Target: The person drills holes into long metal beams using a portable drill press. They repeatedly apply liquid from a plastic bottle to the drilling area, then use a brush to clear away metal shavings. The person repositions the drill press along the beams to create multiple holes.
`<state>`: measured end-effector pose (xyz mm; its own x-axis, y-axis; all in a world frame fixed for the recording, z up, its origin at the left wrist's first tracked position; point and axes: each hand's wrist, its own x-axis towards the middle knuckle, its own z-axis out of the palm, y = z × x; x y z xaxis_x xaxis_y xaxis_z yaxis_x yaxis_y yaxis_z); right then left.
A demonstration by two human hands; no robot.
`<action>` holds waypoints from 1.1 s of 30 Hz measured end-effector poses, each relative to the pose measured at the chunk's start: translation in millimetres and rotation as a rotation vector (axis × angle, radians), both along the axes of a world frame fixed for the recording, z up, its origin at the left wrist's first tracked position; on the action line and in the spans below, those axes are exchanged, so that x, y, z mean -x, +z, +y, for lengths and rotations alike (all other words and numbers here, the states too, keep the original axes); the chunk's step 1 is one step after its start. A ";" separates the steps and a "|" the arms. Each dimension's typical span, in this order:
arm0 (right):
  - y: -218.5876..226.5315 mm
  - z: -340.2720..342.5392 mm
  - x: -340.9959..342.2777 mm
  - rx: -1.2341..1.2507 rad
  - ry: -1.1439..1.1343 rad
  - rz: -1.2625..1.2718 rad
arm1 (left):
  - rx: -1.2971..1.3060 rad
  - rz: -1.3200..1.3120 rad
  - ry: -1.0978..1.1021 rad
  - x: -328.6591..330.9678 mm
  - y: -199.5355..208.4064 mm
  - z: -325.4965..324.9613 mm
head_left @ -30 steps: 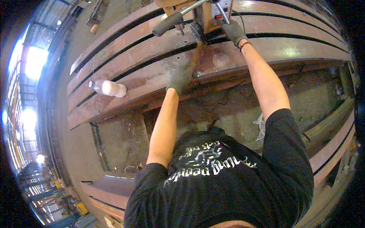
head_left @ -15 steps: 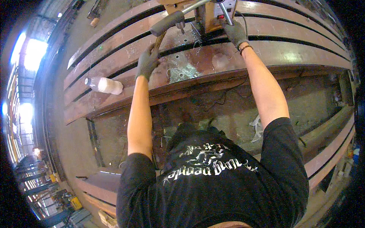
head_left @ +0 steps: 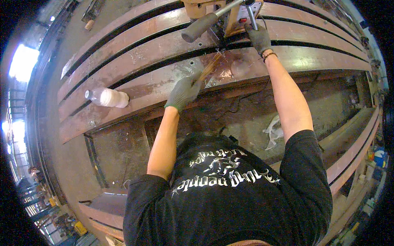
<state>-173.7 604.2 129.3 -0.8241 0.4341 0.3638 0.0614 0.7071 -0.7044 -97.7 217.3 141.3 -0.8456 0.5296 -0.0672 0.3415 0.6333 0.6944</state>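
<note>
My left hand (head_left: 184,91), in a grey knit glove, is closed around a brush with long brown bristles (head_left: 211,67). The bristle tips rest on the front steel beam (head_left: 156,85), beside small metal shavings (head_left: 220,52). At the top centre stands a drill machine (head_left: 234,25) with a tan body and a red switch. My right hand (head_left: 258,37), gloved too, is closed at the lower end of a metal lever (head_left: 251,17) on this machine. Another lever with a thick dark grip (head_left: 199,28) reaches out to the left, above the brush.
A clear plastic bottle with whitish contents (head_left: 108,97) lies on the beam at left. Dark gaps separate the parallel beams. Clear plastic film (head_left: 272,132) lies on the floor below, and more steel beams (head_left: 349,153) run at the right.
My left hand has swept the brush rightward and nearer to me, from under the dark grip across the front beam. Fewer shavings lie there. My right hand stays at the lever.
</note>
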 end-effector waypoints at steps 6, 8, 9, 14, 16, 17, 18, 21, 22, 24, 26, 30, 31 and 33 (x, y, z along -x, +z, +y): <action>11.1 -0.2 -10.5 0.083 0.013 -0.064 | -0.056 0.216 0.100 36.8 5.6 -57.2; 10.2 2.3 -7.1 0.059 -0.018 -0.092 | 0.065 0.188 0.349 48.9 6.4 -59.5; 6.9 3.2 -5.2 0.044 -0.029 -0.099 | 0.126 0.174 0.470 56.5 6.5 -58.1; 14.7 -12.7 -12.3 0.112 0.044 0.025 | 0.033 0.322 0.259 102.8 -16.1 -41.3; 0.0 10.5 -1.1 0.101 0.035 0.017 | 0.087 0.433 0.066 127.6 -31.7 -20.7; -5.2 16.5 6.6 0.099 0.034 0.012 | 0.175 0.478 -0.014 139.7 -49.5 -13.5; -6.5 7.3 7.6 0.202 0.033 0.028 | 0.273 0.511 -0.089 149.2 -61.8 -14.2; -11.1 16.8 8.2 0.156 -0.023 -0.021 | 0.366 0.411 0.108 190.1 -43.2 -38.0; -12.1 17.4 4.5 0.131 -0.041 -0.035 | 0.392 0.368 0.175 200.8 -35.9 -50.1; -1.5 5.4 4.8 0.062 -0.056 -0.016 | 0.371 0.367 0.259 218.6 -29.3 -64.6; 3.2 0.4 0.1 0.141 -0.017 -0.014 | 0.195 0.501 0.181 220.4 -44.1 -58.0; 8.6 5.4 -4.3 0.128 -0.091 -0.105 | 0.147 0.549 0.036 200.1 -65.7 -5.7; 11.9 5.4 0.9 0.083 -0.131 -0.141 | 0.220 0.540 0.006 200.8 -66.7 -0.4; 13.6 6.2 -4.0 0.074 -0.082 -0.101 | 0.276 0.453 0.086 208.3 -63.5 -5.9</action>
<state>-169.7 610.4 142.9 -0.8159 0.5237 0.2451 0.1899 0.6431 -0.7419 -306.0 211.4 77.8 -0.8617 0.4712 0.1880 0.5072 0.8104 0.2934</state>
